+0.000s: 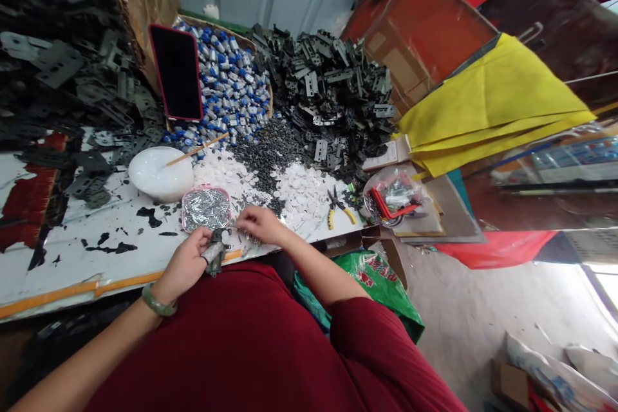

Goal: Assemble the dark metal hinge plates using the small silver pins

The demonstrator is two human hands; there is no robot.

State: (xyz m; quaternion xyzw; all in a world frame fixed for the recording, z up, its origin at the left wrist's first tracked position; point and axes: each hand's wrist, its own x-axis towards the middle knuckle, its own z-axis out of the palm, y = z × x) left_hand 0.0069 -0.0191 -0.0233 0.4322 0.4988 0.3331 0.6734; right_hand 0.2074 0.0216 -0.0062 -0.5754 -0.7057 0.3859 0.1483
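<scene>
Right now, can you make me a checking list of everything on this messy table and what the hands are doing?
Surface: white chipped-paint tabletop with an orange front edge.
Job's things: dark grey metal bracket; pink-rimmed tray of silvery pins.
Clutter: white round bowl, red-cased phone, heap of black metal brackets, white plastic discs, yellow-handled pliers.
Hands: left hand grips the bracket; fingers of the right hand touch the tabletop beside the tray.
Cables: nothing seen.
Surroundings: yellow cloth; green plastic bag below the table edge.
</scene>
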